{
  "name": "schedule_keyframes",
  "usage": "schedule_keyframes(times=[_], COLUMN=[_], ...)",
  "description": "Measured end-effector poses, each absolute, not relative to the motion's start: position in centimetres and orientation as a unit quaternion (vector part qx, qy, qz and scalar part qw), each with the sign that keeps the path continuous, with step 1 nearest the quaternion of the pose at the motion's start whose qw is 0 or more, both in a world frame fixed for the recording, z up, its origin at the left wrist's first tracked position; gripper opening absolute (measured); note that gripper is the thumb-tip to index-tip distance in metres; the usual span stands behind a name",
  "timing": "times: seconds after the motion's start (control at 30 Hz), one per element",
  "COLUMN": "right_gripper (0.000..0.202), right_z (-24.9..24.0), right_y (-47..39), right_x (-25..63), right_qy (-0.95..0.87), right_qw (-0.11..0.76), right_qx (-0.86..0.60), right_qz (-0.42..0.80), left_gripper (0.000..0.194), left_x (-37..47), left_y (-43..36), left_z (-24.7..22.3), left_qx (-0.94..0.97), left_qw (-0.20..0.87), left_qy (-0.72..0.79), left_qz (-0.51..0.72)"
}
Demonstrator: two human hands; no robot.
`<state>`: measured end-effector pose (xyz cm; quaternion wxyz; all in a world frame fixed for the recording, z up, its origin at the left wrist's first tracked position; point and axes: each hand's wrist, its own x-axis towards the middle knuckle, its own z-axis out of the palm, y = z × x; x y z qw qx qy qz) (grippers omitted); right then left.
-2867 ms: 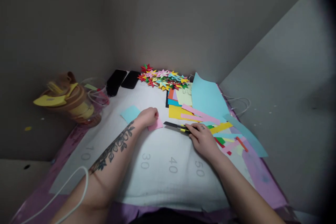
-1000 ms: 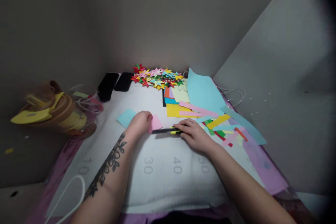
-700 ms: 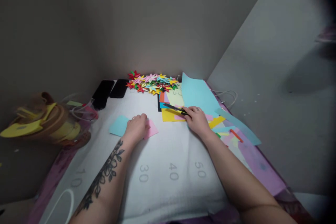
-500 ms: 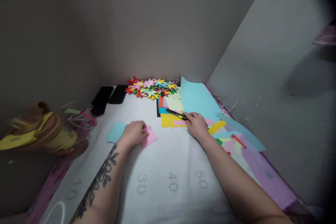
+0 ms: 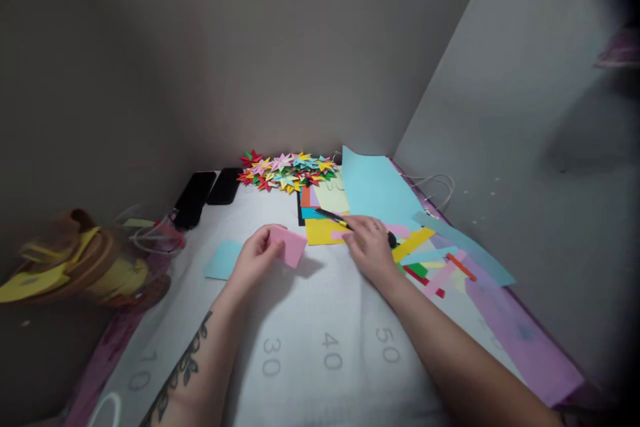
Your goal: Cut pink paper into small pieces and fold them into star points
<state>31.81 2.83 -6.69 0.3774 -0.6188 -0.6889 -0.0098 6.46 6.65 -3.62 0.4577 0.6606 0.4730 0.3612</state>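
Observation:
A pink paper square (image 5: 291, 248) is pinched between the thumb and fingers of my left hand (image 5: 257, 255), raised a little above the white sheet, with its shadow beneath. Beside that hand, a light blue paper (image 5: 223, 260) lies flat. My right hand (image 5: 369, 247) has its fingers closed round black scissors (image 5: 333, 216), whose blades point left over the yellow paper (image 5: 320, 232). Orange, blue and pale yellow papers lie just behind the scissors.
Folded paper stars (image 5: 287, 170) are heaped at the back. Two dark phones (image 5: 225, 187) lie at back left, near a blurred pot (image 5: 95, 260). Large blue paper (image 5: 377, 183) and coloured strips (image 5: 430, 263) lie on the right.
My left hand has lifted the pink square off the sheet and tilted it. My right hand has shifted its hold on the scissors, and their dark handle now shows.

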Motion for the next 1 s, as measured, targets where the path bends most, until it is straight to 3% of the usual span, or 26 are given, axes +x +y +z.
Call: schedule_keyframes(times=[0.17, 0.3, 0.43, 0.67, 1.0], right_gripper=[0.027, 0.01, 0.013, 0.016, 0.015], right_z=[-5.3, -5.0, -5.1, -4.8, -4.5], right_y=[0.2, -0.5, -0.5, -0.5, -0.8], right_x=[27.9, 26.5, 26.6, 26.9, 26.9], right_qy=[-0.708, -0.709, -0.724, -0.765, -0.744], right_qw=[0.486, 0.525, 0.509, 0.436, 0.501], right_qx=[-0.491, -0.454, -0.463, -0.47, -0.439], right_qz=[0.145, 0.124, 0.046, -0.062, 0.058], left_gripper=[0.028, 0.027, 0.026, 0.06, 0.066], left_x=[9.0, 10.1, 10.4, 10.7, 10.5], left_y=[4.7, 3.6, 3.0, 2.2, 2.4], left_z=[-4.5, -4.4, -3.7, -3.3, -3.3], left_qx=[0.516, 0.47, 0.43, 0.269, 0.261], left_qw=[0.58, 0.623, 0.668, 0.793, 0.792], left_qy=[0.421, 0.393, 0.38, 0.318, 0.319], left_qz=[0.469, 0.487, 0.474, 0.445, 0.45])
